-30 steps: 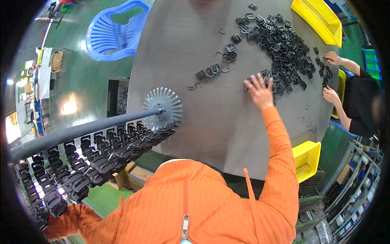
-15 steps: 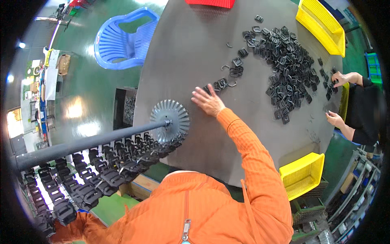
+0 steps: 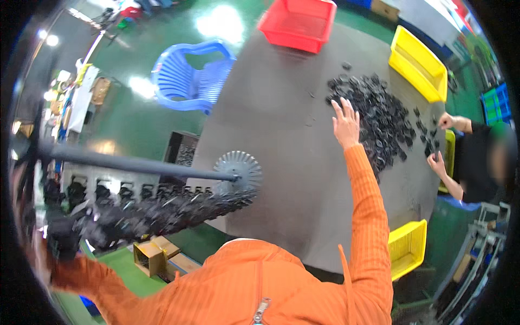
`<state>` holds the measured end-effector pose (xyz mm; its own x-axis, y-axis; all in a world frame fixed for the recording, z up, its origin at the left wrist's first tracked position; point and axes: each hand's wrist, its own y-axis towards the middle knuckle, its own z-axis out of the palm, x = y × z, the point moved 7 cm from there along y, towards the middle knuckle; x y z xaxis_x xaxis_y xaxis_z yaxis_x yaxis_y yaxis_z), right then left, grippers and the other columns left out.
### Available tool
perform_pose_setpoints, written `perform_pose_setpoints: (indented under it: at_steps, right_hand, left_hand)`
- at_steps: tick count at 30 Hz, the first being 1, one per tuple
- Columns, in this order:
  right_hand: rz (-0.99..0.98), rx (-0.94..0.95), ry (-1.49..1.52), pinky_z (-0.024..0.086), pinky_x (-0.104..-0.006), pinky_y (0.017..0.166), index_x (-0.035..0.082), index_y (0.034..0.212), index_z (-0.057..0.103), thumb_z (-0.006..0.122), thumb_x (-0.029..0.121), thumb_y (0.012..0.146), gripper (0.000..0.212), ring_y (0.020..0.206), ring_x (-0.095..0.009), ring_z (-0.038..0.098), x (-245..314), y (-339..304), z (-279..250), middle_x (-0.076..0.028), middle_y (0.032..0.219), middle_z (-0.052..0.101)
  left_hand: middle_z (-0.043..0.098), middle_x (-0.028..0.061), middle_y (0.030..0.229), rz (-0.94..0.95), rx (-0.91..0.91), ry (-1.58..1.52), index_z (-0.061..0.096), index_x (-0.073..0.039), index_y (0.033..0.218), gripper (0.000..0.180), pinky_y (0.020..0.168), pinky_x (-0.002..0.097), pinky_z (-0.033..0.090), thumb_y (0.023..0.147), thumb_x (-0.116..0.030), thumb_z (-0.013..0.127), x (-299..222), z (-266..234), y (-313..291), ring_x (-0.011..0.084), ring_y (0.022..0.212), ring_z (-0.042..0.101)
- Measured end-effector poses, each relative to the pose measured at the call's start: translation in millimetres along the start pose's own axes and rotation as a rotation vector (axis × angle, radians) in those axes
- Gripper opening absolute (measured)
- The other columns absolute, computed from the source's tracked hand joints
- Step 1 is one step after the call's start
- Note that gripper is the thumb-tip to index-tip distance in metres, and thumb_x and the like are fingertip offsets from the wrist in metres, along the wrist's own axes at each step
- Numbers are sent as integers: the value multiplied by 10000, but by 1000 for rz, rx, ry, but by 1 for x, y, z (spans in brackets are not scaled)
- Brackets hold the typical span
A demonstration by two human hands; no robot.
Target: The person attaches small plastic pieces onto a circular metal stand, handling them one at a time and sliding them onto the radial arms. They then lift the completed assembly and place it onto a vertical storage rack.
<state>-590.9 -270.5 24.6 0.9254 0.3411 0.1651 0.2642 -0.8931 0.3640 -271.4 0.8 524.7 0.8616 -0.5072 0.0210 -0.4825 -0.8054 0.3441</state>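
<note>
My right hand (image 3: 346, 125) reaches across the grey table, fingers spread and stretched out, at the near left edge of a pile of small black buckle-like parts (image 3: 382, 116). Its fingertips overlap the pile's edge; nothing shows gripped in it. At the lower left my left sleeve (image 3: 92, 279) runs to the rack, where the hand is blurred and hidden behind dark parts. This rack carries rows of similar black parts (image 3: 157, 216) beneath a grey pole (image 3: 146, 165). A slotted metal disc (image 3: 238, 170) is fixed at the pole's table end.
On the table's far side stand a red basket (image 3: 298, 27) and a yellow basket (image 3: 420, 65). Another yellow basket (image 3: 409, 249) is near right. A co-worker's hands (image 3: 439, 162) handle parts at the right edge. A blue chair (image 3: 195, 78) stands left, cardboard boxes (image 3: 154, 254) below the rack.
My right hand has moved from mid-table away and rightward to the pile. The loose buckles beside it no longer lie mid-table. The view has shifted, and the rack's parts are blurred.
</note>
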Motion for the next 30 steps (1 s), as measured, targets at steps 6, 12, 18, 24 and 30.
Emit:
perform_pose_setpoints:
  at_steps: [6,12,18,24,30]
  right_hand:
    - [-69,-363,746,447,-351,910,64,1214,539,608,54,832,388,1086,-285,550,148,22,-234,-141,1188,545]
    - [-344,-308,1293,489,-270,730,9,1051,638,600,44,844,214,803,-143,646,274,-9,-385,-111,908,673]
    - [-328,-188,1404,489,-221,635,-40,1014,638,587,42,856,186,697,-73,617,311,-18,-416,-108,791,686]
    - [-317,-211,1325,479,-228,603,-50,967,642,567,19,844,160,680,-70,612,304,-16,-416,-112,773,685]
    - [-356,-174,1153,421,-274,523,-39,931,643,546,51,846,157,556,-87,548,301,-8,-416,-150,668,613]
  left_hand:
    - [408,219,1352,-59,250,156,435,52,1321,718,1047,390,291,766,-388,555,-20,3,16,334,1259,407]
    - [414,173,1367,97,129,-62,425,-67,1362,634,1012,403,359,779,-193,640,-30,2,-10,360,1218,449]
    - [486,163,1266,194,-86,-139,515,-49,1248,573,955,386,413,706,-87,699,-56,-6,-18,347,1148,499]
    - [489,178,1226,313,-57,-92,511,9,1218,522,953,407,410,741,-99,691,-63,0,-19,358,1130,492]
    - [470,190,1246,328,42,-50,469,4,1288,533,972,415,386,788,-81,632,-59,3,-15,363,1143,474]
